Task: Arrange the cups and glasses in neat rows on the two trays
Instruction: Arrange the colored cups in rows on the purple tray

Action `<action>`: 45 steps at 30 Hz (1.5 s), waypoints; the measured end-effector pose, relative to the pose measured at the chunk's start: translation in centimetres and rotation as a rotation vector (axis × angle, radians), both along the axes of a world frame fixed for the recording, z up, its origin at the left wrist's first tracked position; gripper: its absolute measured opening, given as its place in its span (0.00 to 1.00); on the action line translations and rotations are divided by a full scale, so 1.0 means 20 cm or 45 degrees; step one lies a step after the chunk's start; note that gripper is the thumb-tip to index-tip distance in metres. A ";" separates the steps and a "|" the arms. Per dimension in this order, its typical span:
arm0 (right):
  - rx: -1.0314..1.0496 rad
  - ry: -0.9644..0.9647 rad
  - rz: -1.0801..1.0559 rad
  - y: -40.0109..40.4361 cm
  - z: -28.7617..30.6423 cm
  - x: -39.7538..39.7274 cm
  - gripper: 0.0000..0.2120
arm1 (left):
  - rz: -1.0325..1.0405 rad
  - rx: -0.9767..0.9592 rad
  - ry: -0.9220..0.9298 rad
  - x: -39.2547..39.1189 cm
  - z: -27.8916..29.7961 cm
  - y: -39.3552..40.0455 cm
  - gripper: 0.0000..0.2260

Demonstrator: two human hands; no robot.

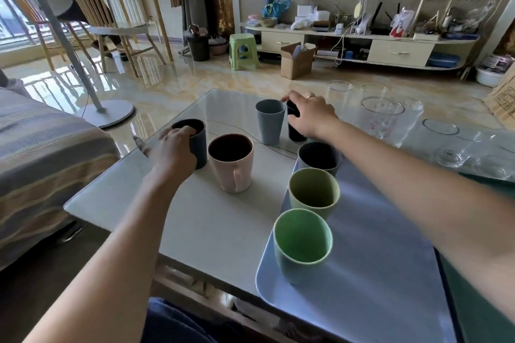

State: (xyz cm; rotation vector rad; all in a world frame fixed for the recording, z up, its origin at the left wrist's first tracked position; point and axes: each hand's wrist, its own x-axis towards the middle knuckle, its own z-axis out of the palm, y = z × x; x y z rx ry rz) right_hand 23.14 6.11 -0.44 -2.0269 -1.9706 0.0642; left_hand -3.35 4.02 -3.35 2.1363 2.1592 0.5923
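Note:
A pale blue tray [376, 245] lies at the near right of the table. Along its left edge stand three cups in a row: a light green cup [302, 245] nearest, an olive green cup [314, 192], then a grey-blue cup [319, 157]. My left hand [172, 147] grips the rim of a dark blue cup [199, 145] at the table's left. My right hand [309, 117] holds a black cup [294, 125] beside a light blue ribbed cup [269, 122]. A pink mug [232, 166] stands between them. Clear glasses [383, 117] crowd the far right.
A dark green tray [479, 301] shows at the right edge. A sofa [41, 164] sits left of the table and a fan base [108, 113] stands on the floor beyond. More glasses [448, 153] lie by the green tray.

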 end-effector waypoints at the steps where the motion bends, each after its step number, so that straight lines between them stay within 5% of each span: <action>1: -0.084 -0.094 0.001 0.07 -0.02 0.00 0.21 | -0.020 0.002 0.014 -0.01 -0.04 0.02 0.24; 7: -0.358 -0.486 -0.047 0.36 -0.14 -0.01 0.30 | 0.043 0.061 0.011 0.00 -0.14 0.11 0.21; 18: -0.129 -0.053 0.110 0.44 -0.16 -0.01 0.09 | 0.173 0.119 -0.047 0.04 -0.15 0.13 0.06; 23: 0.201 -0.134 0.243 0.34 -0.05 -0.10 0.07 | 0.208 0.526 -0.081 0.07 -0.03 0.08 0.16; 26: 0.365 -0.103 0.295 0.22 0.07 -0.16 0.08 | 0.141 0.821 0.134 0.11 0.06 0.03 0.29; 31: 0.490 -0.071 0.353 -0.09 0.16 -0.24 0.09 | 0.023 0.999 0.371 0.25 0.17 -0.04 0.22; 40: 0.671 -0.097 0.253 -0.44 0.27 -0.05 0.04 | -0.389 0.855 0.125 0.50 0.27 -0.22 0.28; 45: 0.631 -0.103 0.240 -0.50 0.26 0.01 0.04 | -0.460 0.742 0.065 0.55 0.27 -0.25 0.17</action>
